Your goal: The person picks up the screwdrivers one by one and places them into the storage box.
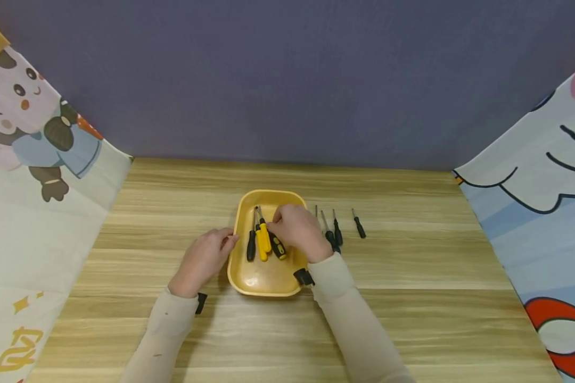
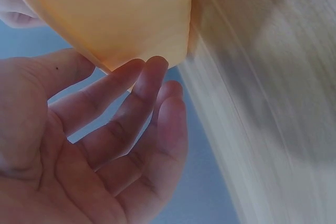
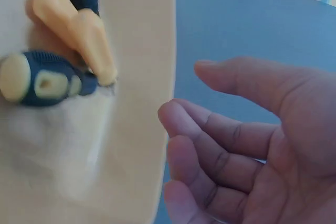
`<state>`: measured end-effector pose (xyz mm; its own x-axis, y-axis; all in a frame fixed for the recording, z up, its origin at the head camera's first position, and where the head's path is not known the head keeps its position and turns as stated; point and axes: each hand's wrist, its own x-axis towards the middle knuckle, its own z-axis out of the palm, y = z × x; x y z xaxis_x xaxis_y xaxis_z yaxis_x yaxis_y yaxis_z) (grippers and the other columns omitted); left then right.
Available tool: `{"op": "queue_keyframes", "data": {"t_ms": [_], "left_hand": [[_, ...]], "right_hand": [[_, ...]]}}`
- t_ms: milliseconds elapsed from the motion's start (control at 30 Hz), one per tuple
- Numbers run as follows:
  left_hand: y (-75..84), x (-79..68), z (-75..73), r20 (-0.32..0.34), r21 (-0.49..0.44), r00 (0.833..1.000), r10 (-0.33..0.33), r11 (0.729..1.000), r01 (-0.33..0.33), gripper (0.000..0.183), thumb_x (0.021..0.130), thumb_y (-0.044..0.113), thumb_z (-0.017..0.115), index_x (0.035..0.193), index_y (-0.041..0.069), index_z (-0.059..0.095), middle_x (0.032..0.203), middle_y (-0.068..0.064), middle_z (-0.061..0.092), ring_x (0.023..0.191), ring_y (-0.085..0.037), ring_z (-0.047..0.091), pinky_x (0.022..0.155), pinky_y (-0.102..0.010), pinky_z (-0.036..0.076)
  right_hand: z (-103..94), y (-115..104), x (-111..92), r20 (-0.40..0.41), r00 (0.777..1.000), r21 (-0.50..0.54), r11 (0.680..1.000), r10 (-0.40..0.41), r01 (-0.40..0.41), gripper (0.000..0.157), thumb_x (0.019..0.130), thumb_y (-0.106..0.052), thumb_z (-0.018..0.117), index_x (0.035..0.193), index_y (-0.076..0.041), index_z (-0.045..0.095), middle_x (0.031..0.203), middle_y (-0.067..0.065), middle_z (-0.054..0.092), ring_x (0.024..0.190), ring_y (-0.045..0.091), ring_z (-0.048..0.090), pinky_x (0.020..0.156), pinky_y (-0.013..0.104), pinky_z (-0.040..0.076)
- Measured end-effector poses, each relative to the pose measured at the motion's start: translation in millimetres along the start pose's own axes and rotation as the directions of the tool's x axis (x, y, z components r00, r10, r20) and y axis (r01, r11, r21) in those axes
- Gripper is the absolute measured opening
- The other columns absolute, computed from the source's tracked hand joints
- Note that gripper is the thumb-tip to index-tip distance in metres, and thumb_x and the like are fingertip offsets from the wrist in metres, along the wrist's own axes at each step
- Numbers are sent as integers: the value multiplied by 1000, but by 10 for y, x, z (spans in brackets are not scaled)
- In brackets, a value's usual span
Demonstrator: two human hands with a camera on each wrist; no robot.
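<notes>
A yellow plastic tray (image 1: pixel 273 282) holds several screwdrivers. Inside lie a slim black-handled screwdriver (image 1: pixel 251 246), two yellow-handled screwdrivers (image 1: pixel 264 239) side by side, and a thick black-and-yellow screwdriver (image 1: pixel 277 247), whose shaft is hidden in the head view. My left hand (image 1: pixel 203 260) pinches the tray's left rim; the left wrist view shows thumb and fingertips meeting at the tray's edge (image 2: pixel 142 19). Over the tray's right half is my right hand (image 1: pixel 299 231). In the right wrist view its thumb and loosely bent fingers (image 3: pixel 223 163) are apart, with nothing between them.
Right of the tray, several dark-handled screwdrivers lie on the wood-grain table (image 1: pixel 412 266), partly behind the right wrist. One small black screwdriver (image 1: pixel 359 224) lies farther right. A grey-blue panel (image 1: pixel 287 80) stands behind the table, with cartoon-printed cloths on both sides.
</notes>
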<state>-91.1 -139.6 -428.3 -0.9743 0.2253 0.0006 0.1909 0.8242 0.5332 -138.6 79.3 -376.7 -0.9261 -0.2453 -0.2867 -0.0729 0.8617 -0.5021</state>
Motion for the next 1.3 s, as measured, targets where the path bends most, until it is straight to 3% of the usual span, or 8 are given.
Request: {"op": "queue_keyframes", "data": {"t_ms": [100,200,567,733,1033,1300], "left_hand": [[3,-1,-3,4,4,1000,-6,1000,6,33,105,27,56,122,1,68,93,-10,67,77,-21,58,71,-43,51],[-2,0,-4,11,4,1000,-11,1000,11,33,104,26,56,123,1,68,93,-10,67,77,-21,57,71,-43,51],[3,-9,11,-2,11,1000,2,1000,-2,33,104,25,57,123,0,67,97,-13,69,79,-22,60,72,-45,52],[9,-9,12,-5,17,1000,1,1000,-1,32,104,25,56,122,0,68,96,-13,69,78,-22,60,72,-44,52],[12,-22,12,-10,8,1000,10,1000,-10,31,104,23,57,121,0,68,93,-12,69,75,-21,58,69,-42,52],[7,-19,11,-1,7,1000,-4,1000,4,33,104,25,57,123,0,68,96,-13,69,78,-23,59,72,-44,52]], "right_hand": [[-70,34,-57,-33,999,-19,1000,-9,9,21,97,-35,67,103,-16,73,90,-2,68,64,12,60,58,30,49],[-128,90,-117,-66,998,-48,999,-24,20,23,97,-36,67,106,-16,73,99,-2,69,70,12,60,63,30,50],[-169,508,-299,-150,985,-48,996,-83,77,21,96,-28,70,105,-10,72,93,2,68,71,14,60,61,32,51],[-190,719,-384,-160,985,-39,998,-64,59,20,96,-27,69,105,-10,72,95,3,68,69,14,60,57,32,50],[-153,1123,-445,-186,982,-68,998,-14,1,20,96,-25,70,104,-6,71,91,4,68,69,16,60,63,37,52],[-91,1283,-472,-165,986,-89,995,33,-48,25,96,-23,70,108,-1,71,90,7,69,70,17,61,62,35,52]]}}
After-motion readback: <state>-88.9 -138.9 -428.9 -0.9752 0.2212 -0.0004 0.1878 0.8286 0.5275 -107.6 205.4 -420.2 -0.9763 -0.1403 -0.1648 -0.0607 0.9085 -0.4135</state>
